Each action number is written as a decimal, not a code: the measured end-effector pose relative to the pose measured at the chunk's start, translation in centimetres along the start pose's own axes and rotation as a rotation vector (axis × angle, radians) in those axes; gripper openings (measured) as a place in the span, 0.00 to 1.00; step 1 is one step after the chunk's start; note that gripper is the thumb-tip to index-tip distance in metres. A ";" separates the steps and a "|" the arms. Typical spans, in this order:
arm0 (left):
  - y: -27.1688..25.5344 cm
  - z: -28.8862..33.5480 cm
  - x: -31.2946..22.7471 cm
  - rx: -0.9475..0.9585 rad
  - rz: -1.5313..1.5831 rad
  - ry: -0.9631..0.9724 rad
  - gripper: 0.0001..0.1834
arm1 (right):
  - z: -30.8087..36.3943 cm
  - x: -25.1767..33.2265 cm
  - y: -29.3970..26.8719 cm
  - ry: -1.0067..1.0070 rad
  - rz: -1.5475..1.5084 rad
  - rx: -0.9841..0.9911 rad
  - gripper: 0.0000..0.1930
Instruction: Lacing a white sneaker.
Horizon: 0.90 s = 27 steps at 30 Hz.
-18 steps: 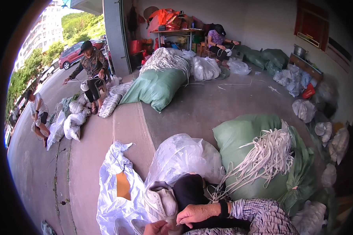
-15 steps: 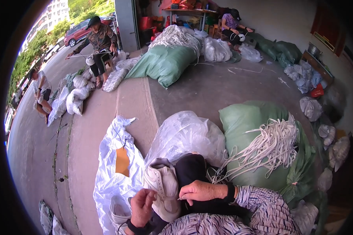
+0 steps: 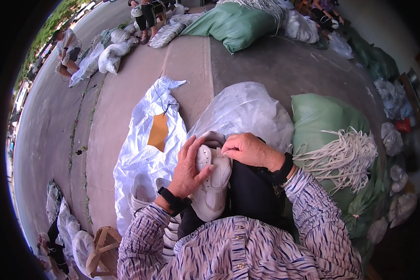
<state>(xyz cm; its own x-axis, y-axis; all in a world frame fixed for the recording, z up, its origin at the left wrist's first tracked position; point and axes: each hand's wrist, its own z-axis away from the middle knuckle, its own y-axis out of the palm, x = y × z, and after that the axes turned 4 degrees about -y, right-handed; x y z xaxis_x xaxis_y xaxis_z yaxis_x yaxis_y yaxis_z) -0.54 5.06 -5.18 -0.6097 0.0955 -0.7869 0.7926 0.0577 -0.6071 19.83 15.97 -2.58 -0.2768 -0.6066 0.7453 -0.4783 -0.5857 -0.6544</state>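
Note:
A pale sneaker (image 3: 214,186) rests on my dark-trousered lap, its toe toward me. My left hand (image 3: 187,167) wraps the shoe's left side, thumb lying over the upper. At the shoe's opening, near the tongue and eyelets, the thumb and forefinger of my right hand (image 3: 252,150) are pinched together. A small whitish bit shows at those fingertips, too small to make out. More pale shoes (image 3: 141,189) lie to the left, partly hidden by my left forearm. A heap of white shoelaces (image 3: 345,156) lies on a green sack (image 3: 329,109) at my right.
A clear plastic bag (image 3: 249,107) bulges just beyond my knees. Left of it lies a white woven sack (image 3: 137,170) with a yellow-brown card (image 3: 158,133). A wicker seat (image 3: 102,252) stands at lower left. Other people sit farther off among sacks.
My view has tipped downward. My left hand, raised beside the shoe before, now grips its side. My right hand has moved from beside the shoe to its opening, still pinched.

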 end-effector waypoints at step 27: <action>-0.5 1.3 -3.3 0.056 -0.559 0.416 0.16 | 1.6 0.1 1.1 -0.123 0.020 -0.275 0.05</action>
<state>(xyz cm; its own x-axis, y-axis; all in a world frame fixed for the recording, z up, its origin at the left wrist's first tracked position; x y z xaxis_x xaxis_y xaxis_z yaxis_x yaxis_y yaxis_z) 1.12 3.38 -2.42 -0.8617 0.4397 -0.2533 0.3524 0.1593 -0.9222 20.57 14.38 -3.43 -0.1934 -0.6867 0.7007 -0.6866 -0.4154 -0.5967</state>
